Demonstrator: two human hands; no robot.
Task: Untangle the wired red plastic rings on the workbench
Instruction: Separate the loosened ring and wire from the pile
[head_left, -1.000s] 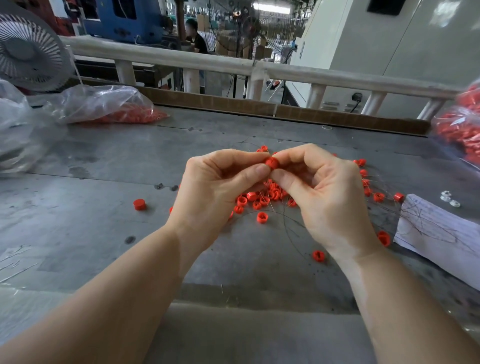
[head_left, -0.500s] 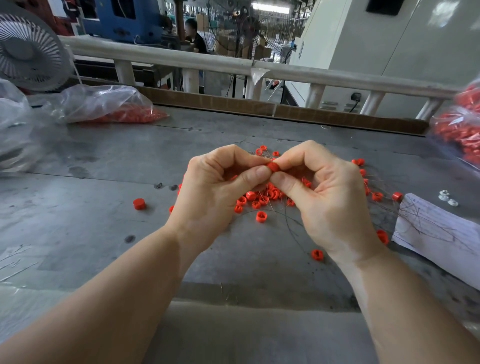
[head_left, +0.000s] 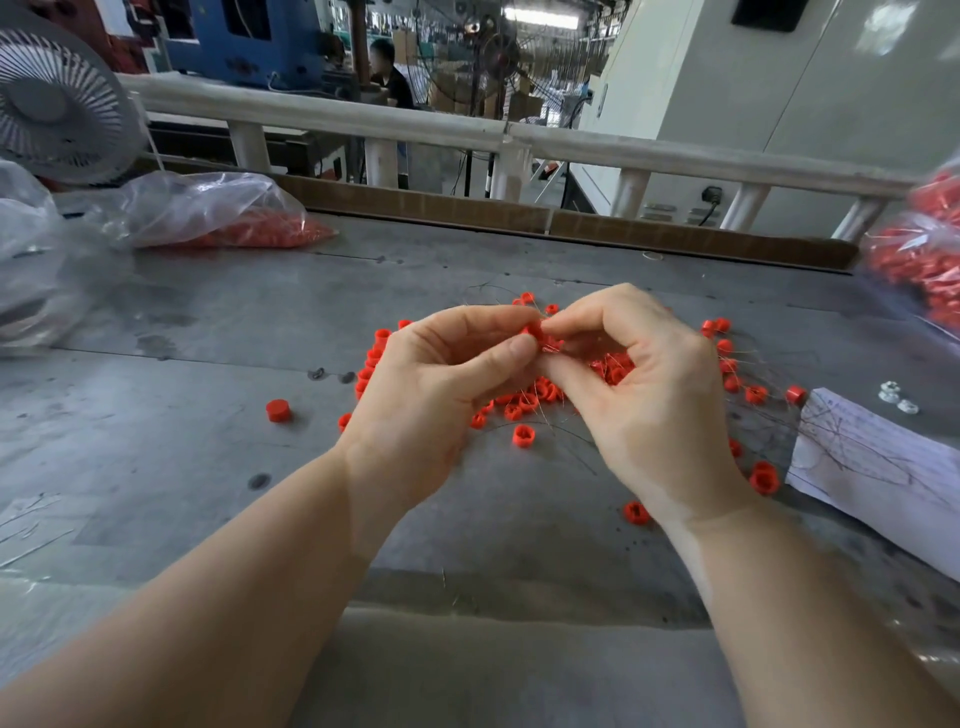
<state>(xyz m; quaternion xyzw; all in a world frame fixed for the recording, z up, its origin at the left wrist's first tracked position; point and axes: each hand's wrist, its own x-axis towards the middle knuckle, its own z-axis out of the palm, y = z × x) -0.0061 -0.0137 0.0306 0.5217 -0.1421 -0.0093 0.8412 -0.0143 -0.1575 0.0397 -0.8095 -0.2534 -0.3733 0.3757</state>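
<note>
Two hands (head_left: 519, 379), three bags (head_left: 208, 208), one fan (head_left: 57, 104), many red rings (head_left: 522, 435).

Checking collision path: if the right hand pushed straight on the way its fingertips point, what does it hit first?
Likely the left hand: the right hand points left, both pinching one red ring. Depth uncertain.

Part of the red ring pile (head_left: 524, 402) hidden under both hands, thin wires (head_left: 571, 447) too fine to follow, bag of red parts (head_left: 930, 260) at 3 o'clock blurred and cut by edge, fan (head_left: 57, 104) at 10 o'clock cut off
</note>
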